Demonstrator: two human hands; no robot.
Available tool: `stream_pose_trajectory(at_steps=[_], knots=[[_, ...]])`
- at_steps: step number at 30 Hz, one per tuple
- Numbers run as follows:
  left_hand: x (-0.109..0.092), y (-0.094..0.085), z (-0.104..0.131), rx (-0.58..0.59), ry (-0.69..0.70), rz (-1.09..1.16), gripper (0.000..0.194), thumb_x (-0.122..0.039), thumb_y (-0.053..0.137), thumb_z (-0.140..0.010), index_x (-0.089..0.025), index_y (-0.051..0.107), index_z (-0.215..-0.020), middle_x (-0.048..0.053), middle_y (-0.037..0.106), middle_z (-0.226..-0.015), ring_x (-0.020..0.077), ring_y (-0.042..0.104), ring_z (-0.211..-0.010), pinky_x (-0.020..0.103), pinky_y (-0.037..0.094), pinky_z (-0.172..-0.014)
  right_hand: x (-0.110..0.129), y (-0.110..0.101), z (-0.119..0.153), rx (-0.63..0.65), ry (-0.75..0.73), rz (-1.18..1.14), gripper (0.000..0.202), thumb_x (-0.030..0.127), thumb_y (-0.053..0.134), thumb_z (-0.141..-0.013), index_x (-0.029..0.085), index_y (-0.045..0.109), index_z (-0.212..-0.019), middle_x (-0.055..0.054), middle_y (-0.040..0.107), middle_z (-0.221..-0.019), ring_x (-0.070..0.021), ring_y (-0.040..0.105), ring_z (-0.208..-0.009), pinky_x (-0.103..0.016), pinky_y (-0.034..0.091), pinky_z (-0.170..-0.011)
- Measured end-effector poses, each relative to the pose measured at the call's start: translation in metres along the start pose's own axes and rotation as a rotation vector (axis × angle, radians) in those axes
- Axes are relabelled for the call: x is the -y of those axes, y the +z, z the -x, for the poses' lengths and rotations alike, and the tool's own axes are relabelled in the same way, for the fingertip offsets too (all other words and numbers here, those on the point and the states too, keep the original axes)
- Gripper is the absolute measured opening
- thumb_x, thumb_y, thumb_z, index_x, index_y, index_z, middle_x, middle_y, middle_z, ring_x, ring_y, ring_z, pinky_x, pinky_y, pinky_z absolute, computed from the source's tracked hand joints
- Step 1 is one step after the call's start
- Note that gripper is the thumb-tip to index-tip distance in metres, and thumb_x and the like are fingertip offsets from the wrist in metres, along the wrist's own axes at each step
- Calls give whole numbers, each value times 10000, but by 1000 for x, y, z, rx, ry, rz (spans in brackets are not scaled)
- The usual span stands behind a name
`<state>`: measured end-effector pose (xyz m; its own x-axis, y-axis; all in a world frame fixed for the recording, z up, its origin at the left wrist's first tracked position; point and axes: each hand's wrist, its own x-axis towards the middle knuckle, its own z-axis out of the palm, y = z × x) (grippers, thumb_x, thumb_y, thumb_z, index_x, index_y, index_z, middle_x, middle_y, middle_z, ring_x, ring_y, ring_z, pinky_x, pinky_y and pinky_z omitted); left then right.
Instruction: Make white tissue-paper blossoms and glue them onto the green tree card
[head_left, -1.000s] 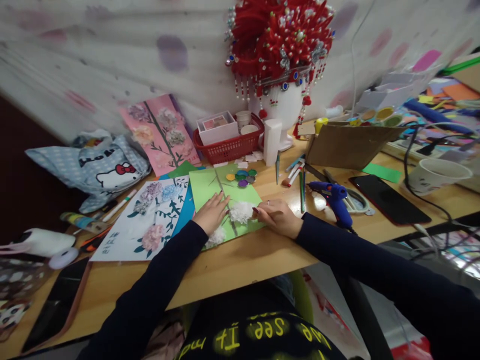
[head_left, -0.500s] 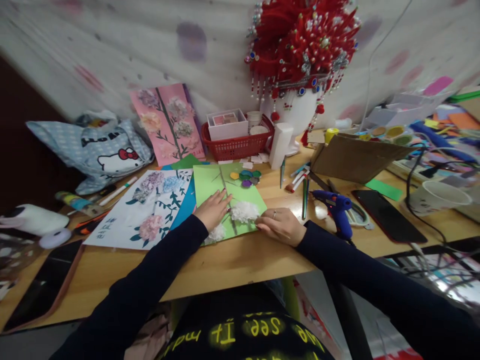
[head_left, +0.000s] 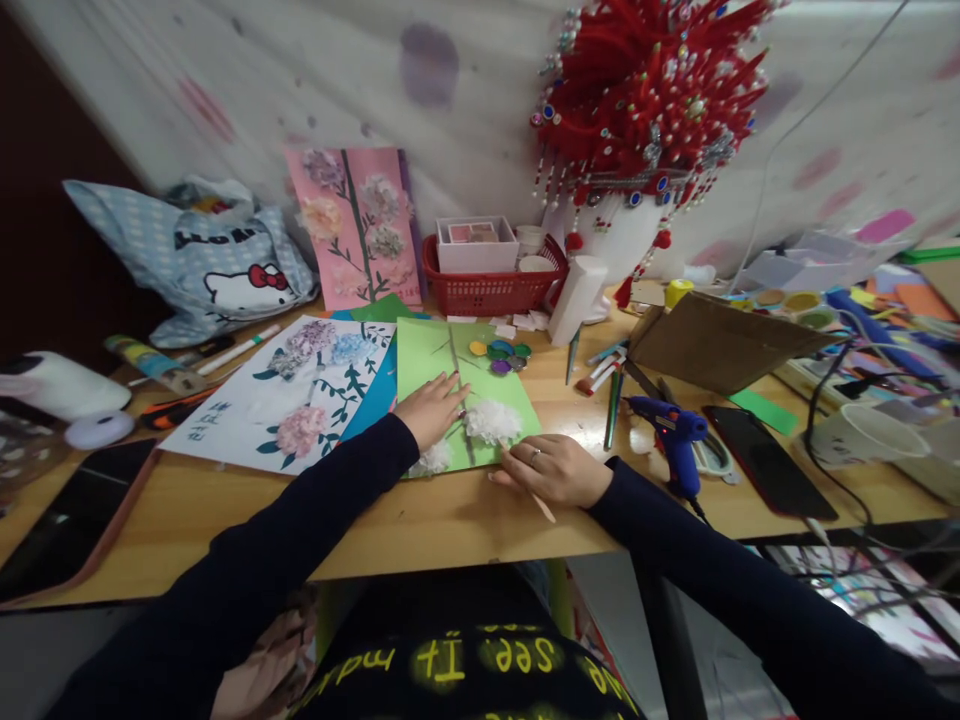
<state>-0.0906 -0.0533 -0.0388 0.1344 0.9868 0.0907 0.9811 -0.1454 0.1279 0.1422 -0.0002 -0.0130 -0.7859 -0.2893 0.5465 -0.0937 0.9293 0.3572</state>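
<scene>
A light green card [head_left: 420, 345] lies on the table, with a brown painted stem and two white ruffled flowers on it. My left hand [head_left: 433, 410] rests on the card with its fingers stretched out flat, beside the larger white flower [head_left: 493, 424]. The other white flower [head_left: 433, 460] sits at the near edge, below that hand. My right hand [head_left: 556, 470] is closed at the card's near right corner, its fingertips close to the larger flower. A pale pointed piece [head_left: 545, 509] sticks out under this hand; what it is I cannot tell. Small paint pots [head_left: 501, 355] stand on the card.
To the left lies a white sheet with flowers [head_left: 255, 405]; a pink flower picture [head_left: 352, 230] leans behind. A red basket [head_left: 495, 292] stands at the back. On the right are a blue glue gun [head_left: 679, 430], a phone [head_left: 772, 465], brushes [head_left: 604, 370] and a cardboard piece [head_left: 720, 340].
The view has shifted. My right hand has turned a little, and a pale pointed piece now shows beneath it. My left hand stays flat on the card.
</scene>
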Motion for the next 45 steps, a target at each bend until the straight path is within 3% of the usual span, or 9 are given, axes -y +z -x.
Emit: stream_pose_trajectory(at_steps=[12, 20, 24, 31, 36, 45], knots=[[0, -2, 0, -3, 1, 37, 452, -248, 385, -908, -129, 436, -1340, 165, 356, -1454, 265, 292, -1364, 423, 284, -1104, -1, 2, 0, 40, 65, -77, 170, 232, 505, -912, 143, 604, -805, -21, 630, -616, -135, 569, -545, -257, 438, -491], [4, 2, -1, -13, 13, 76, 450, -249, 408, -899, -135, 438, -1333, 169, 349, -1456, 267, 279, -1368, 443, 296, -1097, -5, -6, 15, -177, 481, -340, 404, 222, 278, -977, 171, 591, -726, -31, 625, -566, -113, 574, -501, -236, 408, -513], [4, 2, 0, -32, 9, 86, 440, -253, 408, -902, -133, 452, -1323, 173, 360, -1448, 266, 283, -1367, 442, 298, -1098, -4, -7, 14, -185, 605, -389, 473, 275, 240, -989, 182, 580, -673, -26, 619, -556, -112, 573, -496, -228, 406, -522], [-1, 0, 7, -13, 6, 40, 455, -248, 409, -896, -167, 431, -1343, 136, 349, -1465, 268, 283, -1367, 432, 304, -1093, -6, 1, 1, -101, 578, -395, 319, 272, 366, -963, 166, 613, -790, -31, 633, -616, -115, 570, -533, -215, 397, -535], [-13, -7, 14, 24, -24, 56, 462, -241, 409, -893, -134, 430, -1342, 161, 340, -1465, 283, 273, -1369, 423, 283, -1098, -4, -2, -3, -41, 550, -415, 350, 243, 353, -961, 179, 548, -677, -6, 552, -525, -103, 487, -456, -224, 341, -479], [-23, -19, 18, 72, -52, 19, 466, -215, 378, -903, -115, 408, -1357, 174, 327, -1468, 287, 271, -1369, 421, 287, -1094, -3, -3, 9, -107, 537, -545, 334, 239, 310, -964, 184, 577, -772, -20, 603, -597, -119, 544, -512, -235, 391, -507]])
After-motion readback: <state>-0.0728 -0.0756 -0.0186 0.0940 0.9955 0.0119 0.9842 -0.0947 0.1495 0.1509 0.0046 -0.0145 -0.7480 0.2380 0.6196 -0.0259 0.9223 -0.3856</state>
